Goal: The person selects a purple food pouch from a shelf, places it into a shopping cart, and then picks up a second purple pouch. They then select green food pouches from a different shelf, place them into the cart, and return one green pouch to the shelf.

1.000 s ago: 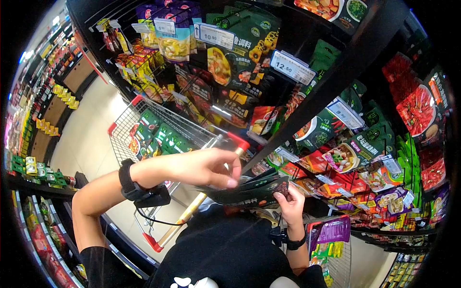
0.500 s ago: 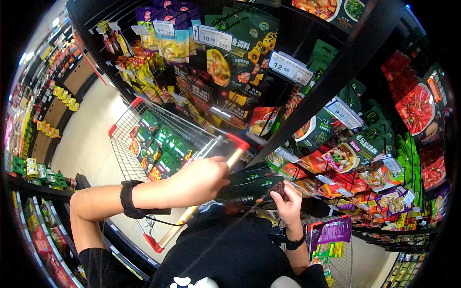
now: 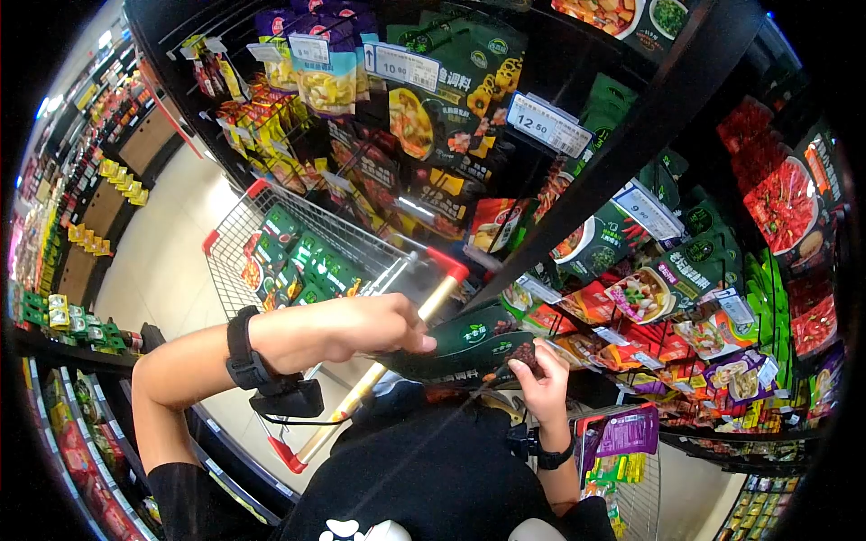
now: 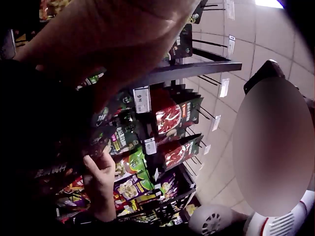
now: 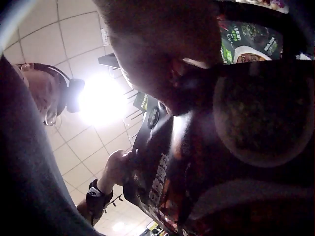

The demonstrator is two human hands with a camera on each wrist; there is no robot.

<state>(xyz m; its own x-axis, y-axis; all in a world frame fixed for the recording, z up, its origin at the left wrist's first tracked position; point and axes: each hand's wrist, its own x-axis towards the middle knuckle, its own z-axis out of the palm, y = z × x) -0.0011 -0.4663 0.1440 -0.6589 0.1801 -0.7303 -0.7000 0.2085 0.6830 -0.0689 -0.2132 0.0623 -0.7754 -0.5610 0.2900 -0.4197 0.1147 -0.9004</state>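
Dark green seasoning packets (image 3: 474, 347) lie fanned in front of the person's chest, one overlapping another. The right hand (image 3: 541, 374) grips their right end, thumb on top. At the left end, the left hand (image 3: 379, 329) pinches a packet's edge with its thumb; its other fingers are mostly hidden behind the palm. In the right wrist view, a packet's dark printed face (image 5: 162, 172) fills much of the picture, and the left hand (image 5: 115, 169) shows at its far corner. The left wrist view is dark around the packets, but the right hand (image 4: 101, 179) shows there.
A shopping cart (image 3: 316, 212) holding several green packets stands ahead to the left, its handle (image 3: 437, 302) close by the left hand. Hanging packets (image 3: 451, 99) fill the rack in front. A black post (image 3: 586, 189) slants across it. Another cart (image 3: 622, 487) is at the lower right.
The left hand has come down from above the packets to their left edge, and the packets are spread so that two fronts show. The right hand has kept its hold.
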